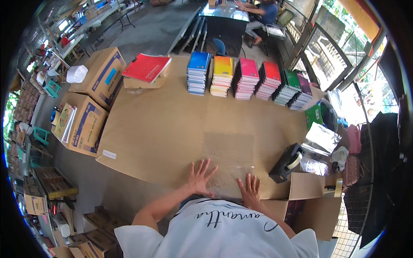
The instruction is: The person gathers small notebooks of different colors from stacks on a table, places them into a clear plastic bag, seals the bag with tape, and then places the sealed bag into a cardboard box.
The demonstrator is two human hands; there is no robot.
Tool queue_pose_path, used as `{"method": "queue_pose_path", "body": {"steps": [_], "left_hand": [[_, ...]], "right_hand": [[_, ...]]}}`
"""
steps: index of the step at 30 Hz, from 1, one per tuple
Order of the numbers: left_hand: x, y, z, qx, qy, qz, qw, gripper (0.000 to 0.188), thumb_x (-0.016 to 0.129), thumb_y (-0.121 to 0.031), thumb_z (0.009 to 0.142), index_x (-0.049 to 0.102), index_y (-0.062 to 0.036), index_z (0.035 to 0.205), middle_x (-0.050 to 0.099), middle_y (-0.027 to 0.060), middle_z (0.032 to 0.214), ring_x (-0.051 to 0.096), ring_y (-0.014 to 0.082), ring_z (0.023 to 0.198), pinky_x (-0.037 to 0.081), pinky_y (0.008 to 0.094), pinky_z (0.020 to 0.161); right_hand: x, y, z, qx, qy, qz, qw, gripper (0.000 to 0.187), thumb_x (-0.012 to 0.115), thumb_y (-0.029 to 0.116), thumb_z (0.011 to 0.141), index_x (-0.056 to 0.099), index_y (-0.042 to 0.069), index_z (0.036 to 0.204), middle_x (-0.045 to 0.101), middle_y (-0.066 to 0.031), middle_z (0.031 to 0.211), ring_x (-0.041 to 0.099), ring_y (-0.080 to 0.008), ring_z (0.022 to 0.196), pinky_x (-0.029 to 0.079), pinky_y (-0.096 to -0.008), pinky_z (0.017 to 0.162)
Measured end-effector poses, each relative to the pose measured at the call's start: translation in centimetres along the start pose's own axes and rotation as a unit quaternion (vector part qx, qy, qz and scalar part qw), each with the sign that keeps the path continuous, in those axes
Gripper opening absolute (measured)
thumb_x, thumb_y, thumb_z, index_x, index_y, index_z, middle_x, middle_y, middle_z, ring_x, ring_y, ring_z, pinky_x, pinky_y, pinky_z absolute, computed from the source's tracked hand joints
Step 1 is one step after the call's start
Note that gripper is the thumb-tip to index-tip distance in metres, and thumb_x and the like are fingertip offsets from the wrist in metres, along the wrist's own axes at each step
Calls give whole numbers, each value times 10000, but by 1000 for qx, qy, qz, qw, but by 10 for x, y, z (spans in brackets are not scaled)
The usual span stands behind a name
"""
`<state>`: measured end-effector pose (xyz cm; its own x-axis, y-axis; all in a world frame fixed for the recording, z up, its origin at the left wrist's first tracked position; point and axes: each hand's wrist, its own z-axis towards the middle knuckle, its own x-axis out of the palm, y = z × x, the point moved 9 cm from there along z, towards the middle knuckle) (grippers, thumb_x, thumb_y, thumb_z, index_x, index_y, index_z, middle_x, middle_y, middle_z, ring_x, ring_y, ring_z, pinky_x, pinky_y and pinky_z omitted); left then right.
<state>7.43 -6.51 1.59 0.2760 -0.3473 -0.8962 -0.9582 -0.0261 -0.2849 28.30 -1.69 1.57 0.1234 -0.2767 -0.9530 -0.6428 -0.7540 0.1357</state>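
The left hand (199, 177) and right hand (251, 190) are lying open, fingers spread, flat on a clear plastic sheet (228, 155) covering the cardboard-topped table (159, 129); neither is gripping anything; a black tape dispenser (287, 162) is sitting near the right hand.

Ahead of my grip the cardboard-covered desk (172, 129) lies open. The far edge is blocked by a row of coloured notebook stacks (247, 77); a black tape dispenser (286, 162) and, I think, crinkled clear bags (320, 144) crowd my right.

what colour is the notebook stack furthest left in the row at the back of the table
Blue: the leftmost notebook stack has a blue cover, seen in the head view.
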Motion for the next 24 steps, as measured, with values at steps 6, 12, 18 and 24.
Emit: {"method": "queue_pose_path", "body": {"steps": [6,12,18,24], "left_hand": [[19,6,12,0,17,6,1000,1257,674,-714,593,-66,-255,1500,-195,180,1529,-140,447,1397,-4,755,991],[26,17,19,19,96,-39,994,1146,654,-645,702,-80,-266,1495,-189,183,1530,-102,446,1405,2,752,995],[-83,96,77,123,42,-380,916,841,732,-460,758,362,-107,1426,393,203,1427,355,344,1335,307,424,1085],[-332,270,151,-152,-620,-181,748,413,757,-197,744,542,-78,1076,580,95,1082,493,238,1108,429,400,888]], "right_hand": [[33,-13,3,-52,1,-38,998,695,507,348,866,202,226,1479,66,-246,1528,49,-544,1371,111,-756,987],[40,-33,-6,-140,73,3,987,740,500,465,874,162,249,1496,-38,-196,1551,-27,-461,1408,185,-705,1019],[-117,-58,67,-73,270,311,908,609,646,233,821,430,170,1387,456,-173,1386,473,-319,1253,408,-397,1009],[-361,14,298,-159,-297,362,870,165,633,116,836,589,-12,931,653,-182,835,631,-363,779,495,-391,659]]}}
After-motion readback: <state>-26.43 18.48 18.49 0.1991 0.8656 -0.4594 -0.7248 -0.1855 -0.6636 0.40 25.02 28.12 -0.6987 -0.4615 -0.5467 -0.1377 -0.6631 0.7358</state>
